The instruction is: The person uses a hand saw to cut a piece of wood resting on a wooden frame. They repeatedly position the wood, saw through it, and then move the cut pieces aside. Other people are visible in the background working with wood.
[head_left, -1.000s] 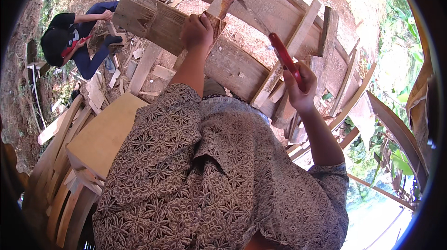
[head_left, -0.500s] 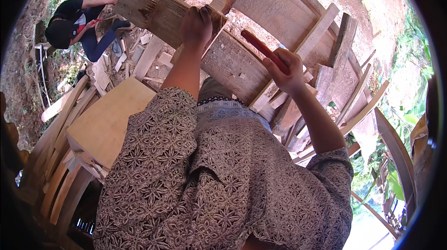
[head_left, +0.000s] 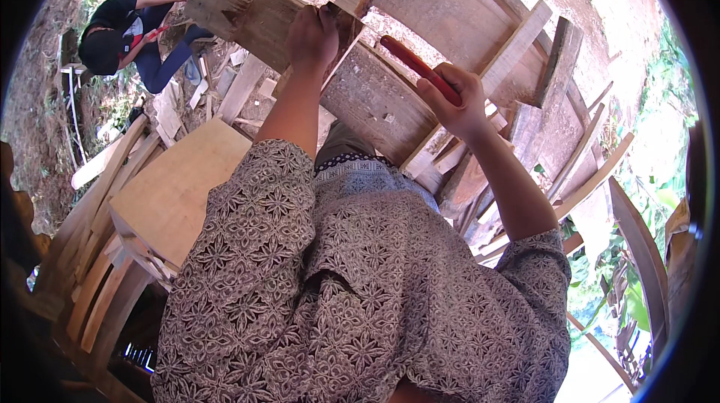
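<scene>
The left hand [head_left: 313,32] grips the wooden board's [head_left: 255,13] near end; the right hand [head_left: 454,99], beside it, is fisted around a red-handled tool [head_left: 416,65] angled toward the board.

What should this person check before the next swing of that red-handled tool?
1. Left hand grips the plank: ok.
2. Right hand closed on the red handle: ok.
3. Tool head in view: cannot tell, it is hidden.
4. Left fingers away from the tool's path: cannot tell.
5. Person in dark clothes stays apart, beyond the plank: ok.
6. Footing among loose boards: cannot tell.
</scene>
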{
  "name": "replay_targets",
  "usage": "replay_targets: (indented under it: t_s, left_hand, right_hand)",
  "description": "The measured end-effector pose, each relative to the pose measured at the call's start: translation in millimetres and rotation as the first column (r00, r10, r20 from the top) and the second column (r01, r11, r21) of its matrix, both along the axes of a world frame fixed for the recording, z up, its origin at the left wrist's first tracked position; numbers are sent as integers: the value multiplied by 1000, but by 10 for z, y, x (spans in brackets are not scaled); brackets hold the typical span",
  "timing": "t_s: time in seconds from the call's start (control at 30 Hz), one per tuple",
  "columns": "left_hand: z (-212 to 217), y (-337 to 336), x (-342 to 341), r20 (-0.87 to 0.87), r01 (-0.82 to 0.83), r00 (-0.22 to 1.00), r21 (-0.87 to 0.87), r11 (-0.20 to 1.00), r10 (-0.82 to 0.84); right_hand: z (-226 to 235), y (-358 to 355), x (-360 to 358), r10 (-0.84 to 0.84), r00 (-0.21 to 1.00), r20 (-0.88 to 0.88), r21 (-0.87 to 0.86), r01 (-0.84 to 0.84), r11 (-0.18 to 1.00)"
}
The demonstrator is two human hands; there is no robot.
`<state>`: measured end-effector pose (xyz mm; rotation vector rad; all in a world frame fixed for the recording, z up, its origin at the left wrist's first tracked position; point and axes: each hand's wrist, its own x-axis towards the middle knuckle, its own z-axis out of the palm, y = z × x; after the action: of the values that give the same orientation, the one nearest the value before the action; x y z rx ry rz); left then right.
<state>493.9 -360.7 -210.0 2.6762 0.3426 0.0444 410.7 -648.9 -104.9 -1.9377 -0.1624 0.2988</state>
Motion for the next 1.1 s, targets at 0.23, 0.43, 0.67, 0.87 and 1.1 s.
replay_targets:
  t_s: [0.23,0.43,0.67,0.87,1.1]
  left_hand:
    - [8,-6,-12,-25,-22,999,-1,1000,22]
    - [51,-25,5,-12,-13,1000,26,1000,13]
    - [-46,-20,-34,53,-1,999,60,998,-2]
    - [83,-90,-69,73,2,997,69,998,-7]
    - [-49,-19,-48,58,14,998,77,997,-19]
  right_hand:
    - [-32,-27,31,6,997,-78,-33,-8,999]
    - [-15,-362,-292,-11,991,-136,-67,2,998]
    - [529,-858,-593,59,989,-139,-159,-81,984]
    - [334,-485,-163,159,981,-107,-97,-169,981]
    - [-202,532,640,98,990,-105,-50,-104,993]
